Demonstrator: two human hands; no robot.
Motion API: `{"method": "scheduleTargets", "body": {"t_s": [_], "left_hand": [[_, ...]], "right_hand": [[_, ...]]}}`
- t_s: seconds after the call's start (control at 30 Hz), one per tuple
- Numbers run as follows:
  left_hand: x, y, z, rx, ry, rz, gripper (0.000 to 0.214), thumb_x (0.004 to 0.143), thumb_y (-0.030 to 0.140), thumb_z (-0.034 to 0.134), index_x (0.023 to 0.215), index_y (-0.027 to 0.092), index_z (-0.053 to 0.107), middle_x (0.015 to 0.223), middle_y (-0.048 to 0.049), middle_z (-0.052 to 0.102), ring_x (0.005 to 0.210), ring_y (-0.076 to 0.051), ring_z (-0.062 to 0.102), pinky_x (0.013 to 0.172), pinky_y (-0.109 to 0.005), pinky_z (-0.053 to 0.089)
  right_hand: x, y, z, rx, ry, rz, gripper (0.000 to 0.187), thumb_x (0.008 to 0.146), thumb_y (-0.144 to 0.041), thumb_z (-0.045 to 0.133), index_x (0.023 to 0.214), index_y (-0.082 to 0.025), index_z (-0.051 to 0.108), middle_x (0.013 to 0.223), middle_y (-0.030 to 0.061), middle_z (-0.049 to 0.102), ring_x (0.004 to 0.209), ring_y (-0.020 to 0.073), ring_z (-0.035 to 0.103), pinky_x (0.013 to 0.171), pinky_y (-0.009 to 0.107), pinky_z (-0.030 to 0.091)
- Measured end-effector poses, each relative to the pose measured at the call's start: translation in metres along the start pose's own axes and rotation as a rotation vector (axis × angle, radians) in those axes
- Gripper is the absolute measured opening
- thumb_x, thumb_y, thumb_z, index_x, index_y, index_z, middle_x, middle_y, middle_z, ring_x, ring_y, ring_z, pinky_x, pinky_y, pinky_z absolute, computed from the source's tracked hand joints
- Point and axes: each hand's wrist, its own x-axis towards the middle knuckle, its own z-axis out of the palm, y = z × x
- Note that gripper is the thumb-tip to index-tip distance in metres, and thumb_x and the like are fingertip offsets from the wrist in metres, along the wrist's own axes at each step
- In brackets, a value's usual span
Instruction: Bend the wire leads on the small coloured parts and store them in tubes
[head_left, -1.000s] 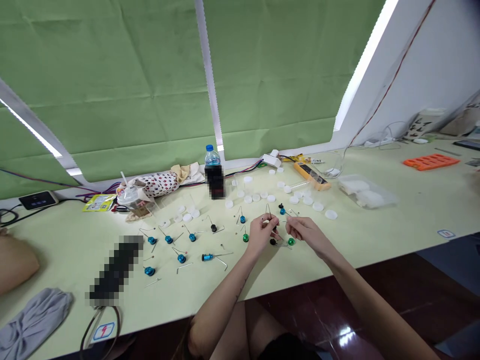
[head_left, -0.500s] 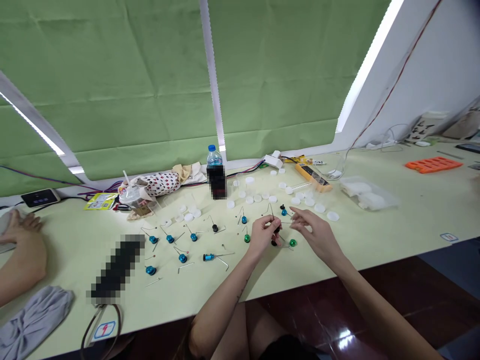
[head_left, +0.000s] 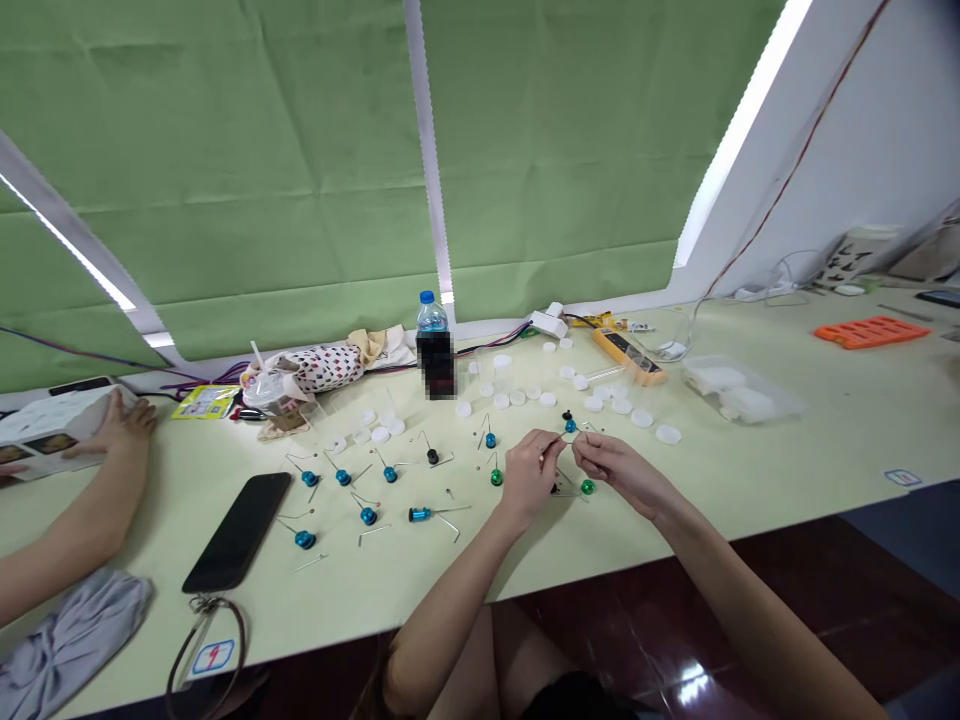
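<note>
My left hand (head_left: 531, 472) is closed in a pinch, its fingertips close to those of my right hand (head_left: 616, 470), which is pinching too. A thin metal wire (head_left: 567, 441) shows between them; what else the left fingers hold is hidden. Just beyond the fingertips lies a small blue knob-like part (head_left: 570, 426). Under the hands are a green part (head_left: 588, 487) and a black one, partly covered. Left of my hands stand another green part (head_left: 496, 478) and a blue one (head_left: 490, 440), each with a bent wire.
Several blue parts (head_left: 368, 516) with wires and L-shaped hex keys (head_left: 373, 533) spread leftward. White caps (head_left: 517, 398) and clear tubes lie behind. A bottle (head_left: 433, 315), a phone (head_left: 238, 532), a plastic bag (head_left: 739, 388) and an orange tray (head_left: 870, 332) surround them. Another person's hand (head_left: 124, 430) holds a box.
My right fingers have closed from a spread pose and come nearer the left hand. The left hand has turned, hiding the black part it held. The other person's hand now holds a white box.
</note>
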Motion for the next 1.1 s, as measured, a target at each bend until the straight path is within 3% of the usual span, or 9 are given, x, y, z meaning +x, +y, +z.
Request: {"method": "scheduleTargets", "body": {"t_s": [0.17, 0.27, 0.43, 0.53, 0.63, 0.77, 0.87, 0.97, 1.1], "left_hand": [[0.002, -0.001, 0.001, -0.243, -0.057, -0.143, 0.027, 0.086, 0.038, 0.046, 0.082, 0.017, 0.061, 0.081, -0.0023, 0.056, 0.051, -0.008, 0.055, 0.042, -0.02, 0.051], [0.003, 0.001, 0.0, -0.298, -0.005, -0.176, 0.028, 0.085, 0.041, 0.048, 0.08, 0.016, 0.059, 0.08, -0.0016, 0.055, 0.05, -0.008, 0.056, 0.043, -0.02, 0.052], [0.002, 0.003, -0.001, -0.201, 0.035, -0.089, 0.028, 0.085, 0.04, 0.046, 0.081, 0.017, 0.062, 0.082, -0.0032, 0.057, 0.06, -0.01, 0.057, 0.049, -0.021, 0.054], [0.002, 0.001, -0.001, -0.209, -0.006, -0.105, 0.028, 0.084, 0.04, 0.048, 0.082, 0.016, 0.063, 0.084, -0.0043, 0.059, 0.061, -0.01, 0.056, 0.049, -0.021, 0.054], [0.005, -0.003, -0.002, -0.357, -0.095, -0.27, 0.031, 0.081, 0.044, 0.052, 0.079, 0.014, 0.061, 0.078, -0.0039, 0.057, 0.053, -0.009, 0.055, 0.045, -0.021, 0.052], [0.009, -0.004, -0.005, -0.549, -0.227, -0.398, 0.036, 0.077, 0.047, 0.056, 0.076, 0.011, 0.059, 0.074, -0.0042, 0.057, 0.054, -0.009, 0.055, 0.046, -0.023, 0.054], [0.009, -0.001, -0.005, -0.505, -0.12, -0.354, 0.035, 0.077, 0.047, 0.056, 0.076, 0.012, 0.06, 0.074, -0.003, 0.056, 0.052, -0.009, 0.055, 0.044, -0.023, 0.053], [0.006, 0.002, -0.004, -0.383, -0.012, -0.28, 0.032, 0.078, 0.046, 0.055, 0.076, 0.014, 0.061, 0.077, -0.0021, 0.056, 0.048, -0.008, 0.056, 0.045, -0.023, 0.052], [0.006, 0.002, -0.007, -0.437, -0.091, -0.312, 0.033, 0.077, 0.046, 0.056, 0.077, 0.014, 0.061, 0.075, -0.0026, 0.057, 0.049, -0.008, 0.056, 0.045, -0.022, 0.05]], "right_hand": [[-0.007, -0.001, -0.007, -0.425, 0.197, -0.243, 0.03, 0.082, -0.049, 0.053, 0.089, -0.024, 0.069, 0.085, 0.0039, 0.062, 0.078, 0.0178, 0.055, 0.07, 0.029, 0.042], [-0.009, 0.002, -0.012, -0.434, 0.309, -0.146, 0.039, 0.078, -0.056, 0.054, 0.093, -0.022, 0.068, 0.079, 0.0039, 0.064, 0.069, 0.0173, 0.058, 0.065, 0.029, 0.044], [-0.005, 0.003, -0.008, -0.231, 0.132, 0.035, 0.058, 0.085, -0.065, 0.031, 0.061, -0.018, 0.055, 0.051, 0.0012, 0.053, 0.046, 0.0118, 0.046, 0.047, 0.025, 0.038], [-0.005, -0.001, -0.003, -0.391, 0.187, -0.119, 0.048, 0.09, -0.055, 0.034, 0.064, -0.019, 0.054, 0.054, -0.0001, 0.051, 0.051, 0.0121, 0.046, 0.051, 0.025, 0.038], [-0.009, 0.0, -0.003, -0.703, 0.297, -0.36, 0.038, 0.093, -0.044, 0.036, 0.083, -0.021, 0.064, 0.069, 0.0044, 0.06, 0.065, 0.0164, 0.054, 0.063, 0.03, 0.044], [-0.015, 0.007, -0.009, -0.884, 0.284, -0.589, 0.031, 0.093, -0.035, 0.038, 0.103, -0.023, 0.065, 0.092, 0.0103, 0.065, 0.086, 0.0218, 0.059, 0.079, 0.037, 0.044], [-0.016, 0.009, -0.008, -0.673, 0.314, -0.414, 0.038, 0.094, -0.042, 0.034, 0.101, -0.021, 0.064, 0.089, 0.0092, 0.065, 0.078, 0.0198, 0.061, 0.071, 0.033, 0.047], [-0.014, 0.005, -0.005, -0.416, 0.184, -0.165, 0.048, 0.094, -0.049, 0.027, 0.085, -0.018, 0.062, 0.066, 0.0046, 0.061, 0.054, 0.0146, 0.056, 0.052, 0.027, 0.044], [-0.015, 0.001, -0.005, -0.53, 0.182, -0.273, 0.038, 0.092, -0.046, 0.037, 0.083, -0.02, 0.063, 0.066, 0.0032, 0.06, 0.059, 0.0154, 0.056, 0.058, 0.028, 0.046]]}}
